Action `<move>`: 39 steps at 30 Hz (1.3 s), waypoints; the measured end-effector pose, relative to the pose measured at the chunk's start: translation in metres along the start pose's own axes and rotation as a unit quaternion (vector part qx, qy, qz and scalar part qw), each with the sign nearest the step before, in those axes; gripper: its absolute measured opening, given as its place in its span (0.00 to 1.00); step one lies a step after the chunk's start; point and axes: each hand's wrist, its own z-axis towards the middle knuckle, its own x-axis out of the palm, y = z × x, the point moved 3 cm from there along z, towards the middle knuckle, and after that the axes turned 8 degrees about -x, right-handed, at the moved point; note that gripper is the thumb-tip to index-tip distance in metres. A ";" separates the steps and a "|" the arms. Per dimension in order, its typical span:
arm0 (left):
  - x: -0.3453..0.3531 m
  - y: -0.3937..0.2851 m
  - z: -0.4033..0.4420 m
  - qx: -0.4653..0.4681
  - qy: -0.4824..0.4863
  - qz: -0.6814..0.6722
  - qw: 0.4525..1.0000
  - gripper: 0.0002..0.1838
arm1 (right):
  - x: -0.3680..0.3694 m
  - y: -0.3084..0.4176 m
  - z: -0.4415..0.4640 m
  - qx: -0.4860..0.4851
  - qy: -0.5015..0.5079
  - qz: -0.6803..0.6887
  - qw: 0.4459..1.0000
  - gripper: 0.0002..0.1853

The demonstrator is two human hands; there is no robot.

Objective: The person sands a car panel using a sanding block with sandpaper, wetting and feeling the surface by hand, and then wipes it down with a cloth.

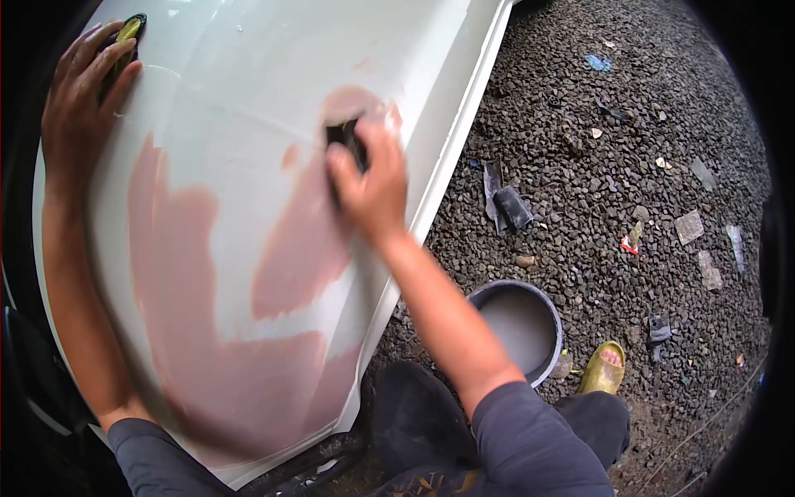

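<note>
White panel [248, 116]: both hands working at its surface

Head view: I have the panel filling the left half, pink patches [294, 257] across it. Right hand [373, 182], blurred, is at the upper end of one patch, thumb and fingers pinching a black block [338, 135]. Left hand [83, 99] is at the panel's far left, fingers slightly spread, curled over a yellow-and-black piece [128, 31]. Bucket [559, 327] with cloudy grey liquid stands on gravel [538, 124], right of the panel.
</note>
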 end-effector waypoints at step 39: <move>0.008 0.008 -0.001 -0.012 0.045 0.038 0.998 0.18 | -0.010 -0.006 0.027 0.162 -0.019 -0.040 0.986 0.26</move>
